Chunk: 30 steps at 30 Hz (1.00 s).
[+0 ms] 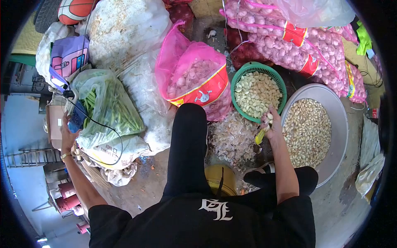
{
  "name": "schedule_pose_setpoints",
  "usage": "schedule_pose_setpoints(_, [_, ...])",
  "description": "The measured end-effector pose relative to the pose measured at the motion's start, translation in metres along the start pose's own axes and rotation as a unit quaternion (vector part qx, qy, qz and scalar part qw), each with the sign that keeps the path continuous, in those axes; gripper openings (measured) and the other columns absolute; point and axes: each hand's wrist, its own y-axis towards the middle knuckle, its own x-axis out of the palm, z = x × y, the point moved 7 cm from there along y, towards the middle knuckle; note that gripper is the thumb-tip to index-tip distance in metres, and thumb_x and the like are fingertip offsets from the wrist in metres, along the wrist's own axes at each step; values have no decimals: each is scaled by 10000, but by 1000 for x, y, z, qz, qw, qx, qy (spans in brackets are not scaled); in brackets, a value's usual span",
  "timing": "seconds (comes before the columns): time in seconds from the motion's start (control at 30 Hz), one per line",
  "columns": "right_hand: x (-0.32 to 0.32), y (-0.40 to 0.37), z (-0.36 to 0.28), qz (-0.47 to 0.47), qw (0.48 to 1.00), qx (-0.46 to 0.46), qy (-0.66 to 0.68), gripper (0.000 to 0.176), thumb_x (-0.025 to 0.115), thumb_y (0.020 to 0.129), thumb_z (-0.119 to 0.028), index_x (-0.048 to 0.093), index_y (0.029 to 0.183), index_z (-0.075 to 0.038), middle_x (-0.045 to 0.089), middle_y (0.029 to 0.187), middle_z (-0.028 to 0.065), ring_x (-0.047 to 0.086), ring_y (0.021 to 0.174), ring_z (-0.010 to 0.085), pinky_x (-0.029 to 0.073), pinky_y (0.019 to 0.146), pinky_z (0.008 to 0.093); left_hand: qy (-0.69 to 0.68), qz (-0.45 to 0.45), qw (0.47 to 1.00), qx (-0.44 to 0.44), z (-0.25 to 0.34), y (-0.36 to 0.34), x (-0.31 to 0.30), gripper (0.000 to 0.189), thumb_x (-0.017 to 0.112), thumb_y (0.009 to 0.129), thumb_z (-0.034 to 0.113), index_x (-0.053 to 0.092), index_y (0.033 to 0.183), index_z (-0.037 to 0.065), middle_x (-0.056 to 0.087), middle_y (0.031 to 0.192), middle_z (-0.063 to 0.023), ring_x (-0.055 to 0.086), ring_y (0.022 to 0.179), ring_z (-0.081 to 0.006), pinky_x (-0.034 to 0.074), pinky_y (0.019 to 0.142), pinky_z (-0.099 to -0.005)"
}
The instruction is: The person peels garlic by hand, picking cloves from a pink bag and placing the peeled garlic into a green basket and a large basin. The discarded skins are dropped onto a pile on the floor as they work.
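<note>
My right hand [273, 126] is closed around some garlic cloves [269, 117] at the near rim of a green plastic basket [237, 108]. A yellow handle [259, 137] sticks out beneath its fingers; the rest of that tool is hidden. Peeled cloves [258, 94] fill the basket. Far to the left, my left hand [68, 133] grips the lower end of a dark blue object [76, 118], beside a clear bag of green vegetables [111, 103]. A black cable passes close to this object, whose kind I cannot tell.
Right of the basket stands a wide grey basin [340, 136] of cloves. Garlic skins [233, 140] lie before a pink mesh garlic sack [198, 97]. More garlic sacks [289, 45] are stacked behind. Large white sacks [128, 33] fill the left; a yellow bucket [219, 175] stands between my legs.
</note>
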Motion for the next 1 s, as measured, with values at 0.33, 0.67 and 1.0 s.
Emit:
schedule_pose_setpoints(0.33, [-2, 7, 4, 3, 1000, 3, -6, 294, 703, 848, -334, 475, 750, -178, 569, 653, 1, 568, 518, 100, 381, 350, 221, 42, 174, 984, -22, -32, -26, -36, 818, 795, 712, 177, 364, 1405, 119, 597, 1046, -181, 604, 897, -278, 479, 817, -368])
schedule_pose_setpoints(0.67, [-20, 2, -2, 23, 1000, -9, -4, 272, 674, 866, -351, 475, 840, -167, 553, 637, -1, 563, 518, 88, 384, 331, 204, 66, 284, 894, -341, -208, 15, -57, 1058, 766, 617, 618, 412, 1314, -96, 521, 1278, -252, 540, 1134, -353, 420, 953, -430])
schedule_pose_setpoints(1.0, [-35, -9, -5, 55, 998, -21, 16, 289, 700, 849, -354, 493, 765, -171, 565, 663, 4, 566, 506, 87, 401, 314, 208, -379, 163, 823, -390, -336, 64, 42, 734, 737, 805, 327, 421, 1263, -151, 597, 1181, -167, 639, 961, -260, 537, 845, -366])
